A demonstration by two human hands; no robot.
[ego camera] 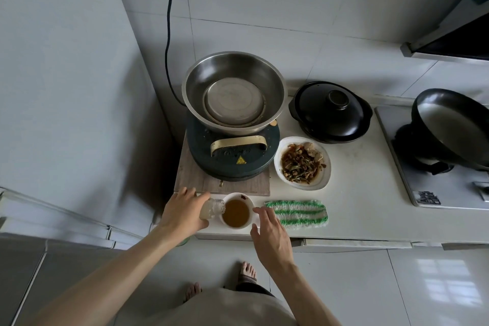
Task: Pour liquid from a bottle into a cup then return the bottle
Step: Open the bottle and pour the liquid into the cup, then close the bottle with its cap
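Clear glass: that's the bottle (213, 208), tipped way over on its side, mouth sitting right at the 9 o'clock rim of the cup (237, 211).
Left hand (185, 210): wrapped around the bottle's body from above, fingers curled shut on it, so most of the bottle is hidden under the palm. Only the neck end pokes out toward 3 o'clock.
Right hand (270, 230): loose and open, fingers spread a bit, holding nothing. It's just beside the cup at about 4 o'clock; fingertips are right by the rim, can't tell if they actually touch.
Cup: small white one, pretty full of brownish-amber liquid, with a dark reddish smudge on the inner wall at 12 o'clock. Sits near the front edge of the tabletop (357, 209), squarely between the two hands.
Pour: can't make out an actual stream, the bottle mouth is too close to the rim.
Cloth (297, 213): green and white striped, lying flat at 3 o'clock from the cup, just past the right hand's fingers.
Plate of food (302, 163): white, brown stir-fry looking stuff, at about 1 o'clock from the cup.
Cooker (232, 153): dark round thing on a wooden board (190, 180) at 12 o'clock, with a big steel bowl (234, 91) on top.
Black lidded pot (330, 111): further back, around 1 o'clock.
Wok (452, 127): far off at 2 o'clock on the stove.
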